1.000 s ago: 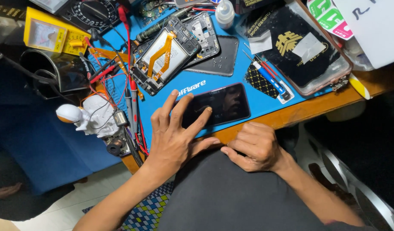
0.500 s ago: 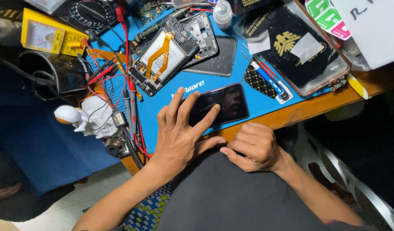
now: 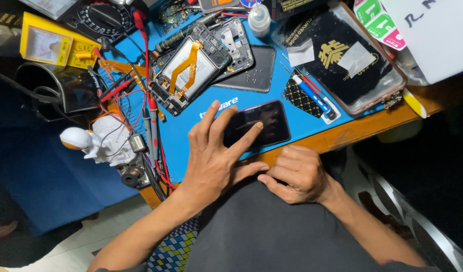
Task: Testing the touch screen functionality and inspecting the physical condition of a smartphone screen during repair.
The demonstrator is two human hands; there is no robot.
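Observation:
A black phone (image 3: 269,122) with a dark glossy screen lies flat near the front edge of the blue work mat (image 3: 191,131). My left hand (image 3: 216,156) rests on its left part, fingers spread, index fingertip pressing the middle of the screen. My right hand (image 3: 294,174) is curled into a loose fist at the table's front edge just below the phone, thumb tip meeting my left thumb. Whether it pinches something small I cannot tell.
Behind the phone lie an opened phone with an orange flex cable (image 3: 188,70), a dark back cover (image 3: 249,68), a small white bottle (image 3: 259,19) and screwdrivers (image 3: 312,95). A yellow multimeter (image 3: 50,45), red and black probe leads (image 3: 148,100) and a white astronaut figure (image 3: 98,143) crowd the left. Boxed phone covers (image 3: 342,55) sit right.
My left index finger has slid a little to the right across the phone's screen. The right hand has stayed at the table edge.

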